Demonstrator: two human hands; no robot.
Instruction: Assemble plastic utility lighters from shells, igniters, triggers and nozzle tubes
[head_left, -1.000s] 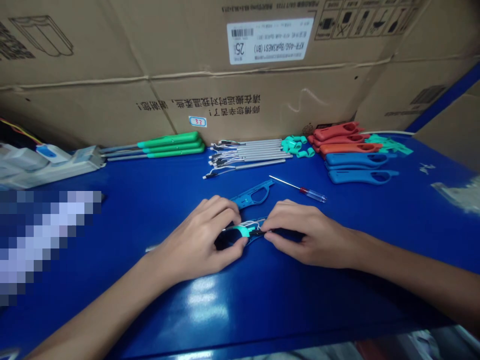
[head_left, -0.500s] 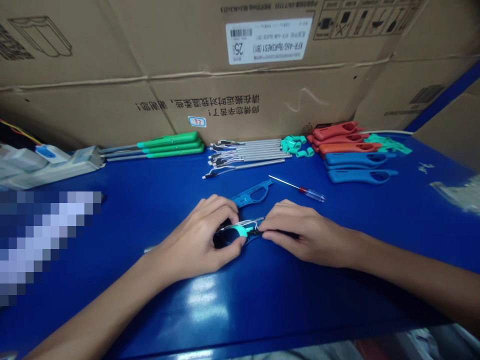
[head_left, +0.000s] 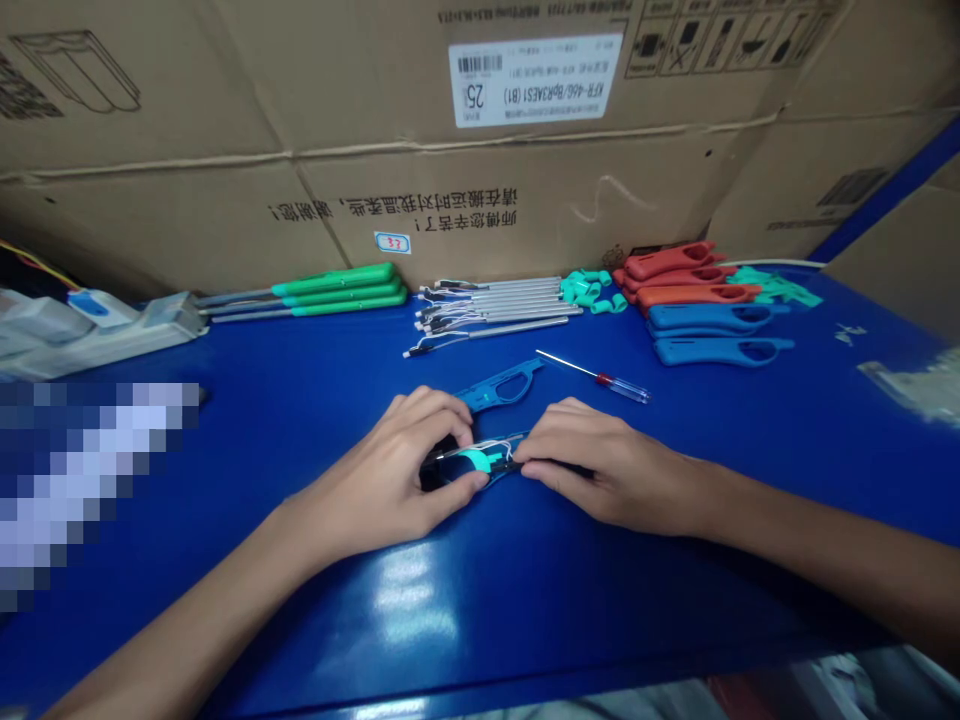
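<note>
My left hand (head_left: 409, 465) is curled around the left part of a blue lighter handle half (head_left: 491, 486), thumb in front and fingers behind. A turquoise trigger piece (head_left: 478, 461) and thin white wires (head_left: 495, 443) lie in the half, between my hands. At its right end, my right hand (head_left: 600, 462) pinches a small black part, mostly hidden by the fingertips. Just behind my hands, another blue handle half (head_left: 502, 388) rests on the table. A screwdriver (head_left: 622, 387) with a clear and red handle lies behind my right hand.
Along the back are green-handled lighters (head_left: 345, 290), metal tubes with wires (head_left: 517, 300), turquoise triggers (head_left: 592, 290), and red and blue handle shells (head_left: 712, 318). A power strip (head_left: 150, 330) stands at left, a plastic bag (head_left: 915, 385) at right. A cardboard box (head_left: 337, 80) walls the back.
Both hands stay on the blue handle half with almost no movement. My left thumb and fingertips sit slightly further left against the turquoise trigger; the whole view has shifted a little.
</note>
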